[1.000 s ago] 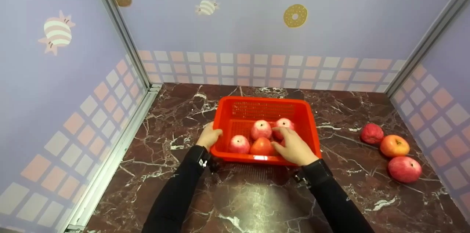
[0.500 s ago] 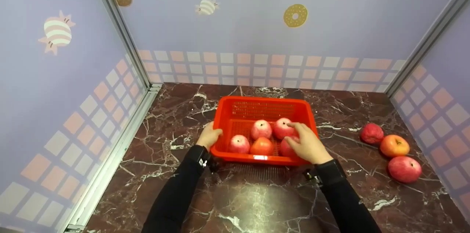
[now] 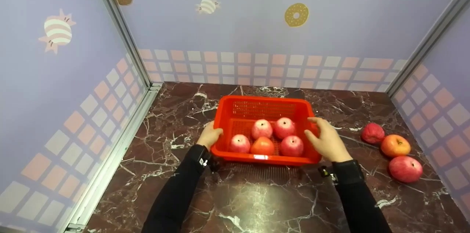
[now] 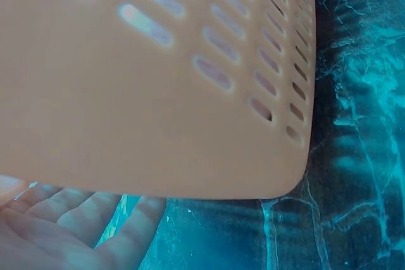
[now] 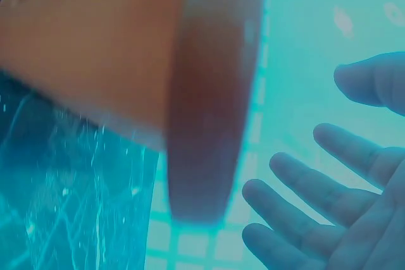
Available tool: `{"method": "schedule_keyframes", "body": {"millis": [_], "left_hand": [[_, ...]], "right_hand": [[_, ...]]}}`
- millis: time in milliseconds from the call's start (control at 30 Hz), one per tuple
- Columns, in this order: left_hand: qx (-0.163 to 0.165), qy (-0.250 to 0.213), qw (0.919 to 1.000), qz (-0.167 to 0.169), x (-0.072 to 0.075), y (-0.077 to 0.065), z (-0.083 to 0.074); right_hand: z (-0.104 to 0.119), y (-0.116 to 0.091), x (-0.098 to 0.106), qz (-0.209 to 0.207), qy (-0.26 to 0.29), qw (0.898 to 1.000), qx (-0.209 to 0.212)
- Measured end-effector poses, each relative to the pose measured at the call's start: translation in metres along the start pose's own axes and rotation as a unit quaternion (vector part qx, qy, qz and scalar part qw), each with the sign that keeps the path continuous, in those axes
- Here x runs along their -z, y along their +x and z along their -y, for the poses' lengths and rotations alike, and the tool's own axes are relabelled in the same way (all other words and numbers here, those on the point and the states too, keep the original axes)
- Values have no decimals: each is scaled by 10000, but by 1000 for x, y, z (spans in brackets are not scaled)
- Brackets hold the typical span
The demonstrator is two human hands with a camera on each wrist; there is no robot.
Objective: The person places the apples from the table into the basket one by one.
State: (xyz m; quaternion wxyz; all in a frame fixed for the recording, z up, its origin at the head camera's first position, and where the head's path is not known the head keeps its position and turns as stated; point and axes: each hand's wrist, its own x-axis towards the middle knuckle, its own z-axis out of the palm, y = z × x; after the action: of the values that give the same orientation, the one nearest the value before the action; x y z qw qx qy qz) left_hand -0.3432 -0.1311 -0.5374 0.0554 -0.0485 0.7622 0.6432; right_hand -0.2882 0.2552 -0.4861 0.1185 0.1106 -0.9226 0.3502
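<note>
A red plastic basket (image 3: 264, 158) stands on the dark marbled table, holding several apples such as the back right one (image 3: 284, 127) and a smoother orange-red fruit (image 3: 262, 146). My left hand (image 3: 209, 135) grips the basket's left side, its thumb over the rim. In the left wrist view, the fingers (image 4: 136, 232) lie along the outside of the slotted wall. My right hand (image 3: 328, 141) is at the basket's right rim with fingers spread and nothing held. The right wrist view shows the right hand (image 5: 354, 200) apart from the blurred rim (image 5: 209, 112).
To the right on the table lie a wrinkled dark red fruit (image 3: 373, 133), an orange-yellow apple (image 3: 395, 146) and a red apple (image 3: 405, 169). Patterned panels (image 3: 257, 35) enclose the table at the back and both sides.
My right hand has come up out of the basket and moved right to its right rim, uncovering the apples on that side. The left hand has stayed on the basket.
</note>
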Motion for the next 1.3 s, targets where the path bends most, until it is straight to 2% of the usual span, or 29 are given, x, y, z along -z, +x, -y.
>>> {"method": "schedule_keyframes", "body": {"millis": [167,500,867,1300], "left_hand": [[-32,0,10000,-42,1,1,0],[49,-84,10000,8,-1,-2,-3],[35,29,10000,-44,-1,-1,-2],[103,-31,9999,15,-1,-2,-3]], "right_hand": [[-11,-3,12,-131,-17,9999,-83],[-30,-13,35,-126,-126,9988,-451],[-62,-27,63,-393,-353,9957,-765],[-94,-44,91,-364,-346,9906,-1269]]}}
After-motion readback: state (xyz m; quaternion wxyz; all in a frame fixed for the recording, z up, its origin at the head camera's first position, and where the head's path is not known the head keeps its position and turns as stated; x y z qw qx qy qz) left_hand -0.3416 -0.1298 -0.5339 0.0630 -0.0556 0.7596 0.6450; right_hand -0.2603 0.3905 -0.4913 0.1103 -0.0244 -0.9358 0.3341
